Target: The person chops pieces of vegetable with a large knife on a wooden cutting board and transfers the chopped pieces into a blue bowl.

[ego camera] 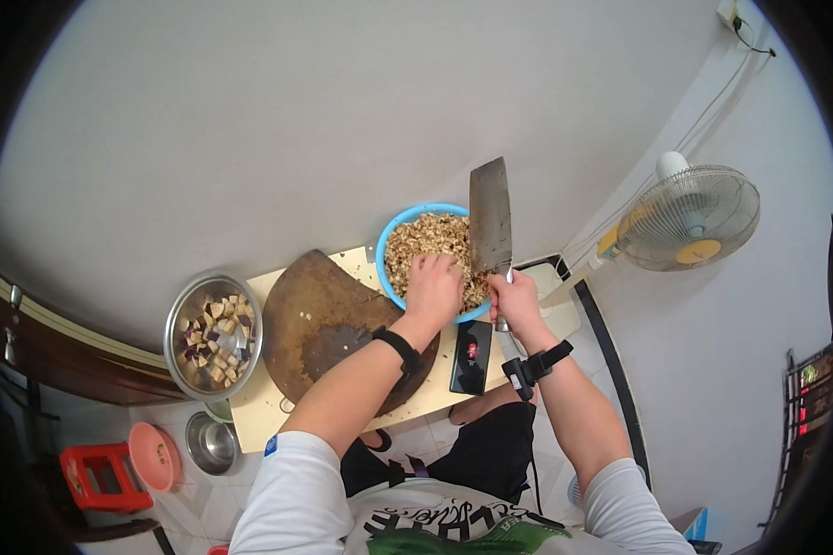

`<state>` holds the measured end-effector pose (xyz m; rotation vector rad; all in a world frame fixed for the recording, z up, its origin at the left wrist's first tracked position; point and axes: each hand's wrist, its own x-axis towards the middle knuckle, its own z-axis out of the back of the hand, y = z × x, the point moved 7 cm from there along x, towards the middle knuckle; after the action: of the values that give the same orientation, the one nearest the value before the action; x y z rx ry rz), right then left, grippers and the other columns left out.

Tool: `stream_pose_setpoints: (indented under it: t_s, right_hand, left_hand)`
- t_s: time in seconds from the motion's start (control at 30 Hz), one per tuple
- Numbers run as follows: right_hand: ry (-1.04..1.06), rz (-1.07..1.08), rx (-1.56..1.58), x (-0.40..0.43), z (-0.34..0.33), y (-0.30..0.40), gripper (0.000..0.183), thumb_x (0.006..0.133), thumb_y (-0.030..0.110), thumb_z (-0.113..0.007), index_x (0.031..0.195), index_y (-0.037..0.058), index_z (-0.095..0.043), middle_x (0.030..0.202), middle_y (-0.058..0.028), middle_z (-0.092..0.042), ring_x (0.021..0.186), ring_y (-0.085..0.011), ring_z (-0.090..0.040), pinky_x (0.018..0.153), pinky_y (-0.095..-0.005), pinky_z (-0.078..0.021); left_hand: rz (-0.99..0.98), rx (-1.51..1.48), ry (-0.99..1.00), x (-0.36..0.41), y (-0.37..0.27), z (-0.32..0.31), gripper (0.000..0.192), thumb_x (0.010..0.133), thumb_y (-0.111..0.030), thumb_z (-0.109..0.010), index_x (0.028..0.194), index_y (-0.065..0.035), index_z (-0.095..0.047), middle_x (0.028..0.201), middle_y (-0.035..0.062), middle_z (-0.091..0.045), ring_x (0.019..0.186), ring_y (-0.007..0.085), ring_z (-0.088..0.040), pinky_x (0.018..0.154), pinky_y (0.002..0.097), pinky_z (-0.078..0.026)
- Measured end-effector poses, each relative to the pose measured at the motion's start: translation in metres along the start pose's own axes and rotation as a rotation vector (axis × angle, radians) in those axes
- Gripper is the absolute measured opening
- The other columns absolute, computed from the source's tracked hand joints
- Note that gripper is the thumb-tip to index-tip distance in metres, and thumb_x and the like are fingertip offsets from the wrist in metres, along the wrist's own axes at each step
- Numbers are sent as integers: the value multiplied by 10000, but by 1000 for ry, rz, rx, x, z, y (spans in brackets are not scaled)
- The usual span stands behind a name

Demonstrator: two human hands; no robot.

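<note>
My right hand (517, 302) grips the handle of a broad cleaver (491, 218), its blade raised over the right side of a blue basin (382, 267). Chopped, light-brown food pieces (423, 236) fill the basin. My left hand (436, 288) rests on these pieces with its fingers bent; whether it holds any is hidden. Left of the basin lies a worn wooden chopping board (305, 298), dark and damp in the middle, with a few crumbs on it. A steel bowl (173, 347) at the left holds diced purple-skinned pieces (222, 333).
A smartphone (470, 357) lies on the pale table (250, 420) below the basin. A standing fan (691, 218) is at the right. On the floor at left are a red plastic stool (97, 475), a pink basin (154, 458) and a steel pot (212, 444). A wall runs behind the table.
</note>
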<state>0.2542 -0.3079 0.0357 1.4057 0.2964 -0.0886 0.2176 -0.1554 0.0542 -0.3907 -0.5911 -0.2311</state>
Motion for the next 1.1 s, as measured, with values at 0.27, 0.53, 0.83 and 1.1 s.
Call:
stream_pose_setpoints:
  t_s: [0.27, 0.53, 0.83, 1.1]
  right_hand:
    - [-245, 697, -1019, -38, 7, 33, 138, 901, 159, -621, 911, 21, -607, 650, -162, -658, 581, -343, -663, 554, -468, -518]
    - [-198, 638, -1238, -51, 16, 32, 129, 833, 162, -652, 919, 81, -603, 825, -142, -671, 708, -354, -680, 621, -478, -549]
    - [-312, 662, -1084, -75, 33, 35, 122, 804, 174, -659, 866, 75, -623, 771, -148, -674, 716, -361, -681, 633, -482, -542]
    - [-343, 662, -1078, -90, 43, 30, 124, 808, 180, -694, 846, 69, -653, 752, -174, -676, 709, -392, -673, 625, -493, -527]
  left_hand:
    - [85, -120, -37, 27, 20, 0, 93, 799, -176, -721, 855, -116, -764, 920, 46, -673, 942, 282, -628, 850, 442, -481]
    - [248, -26, 196, 15, 18, 1, 175, 850, -161, -642, 952, -67, -749, 898, 110, -739, 1010, 310, -668, 952, 484, -469]
    - [171, 95, 51, 4, 25, -9, 396, 846, -101, -548, 1215, -46, -682, 1196, 156, -691, 1358, 291, -478, 1211, 567, -165]
    - [301, 41, 176, 4, 28, -9, 125, 851, -168, -639, 919, -100, -719, 1024, 96, -704, 1039, 251, -651, 1053, 477, -372]
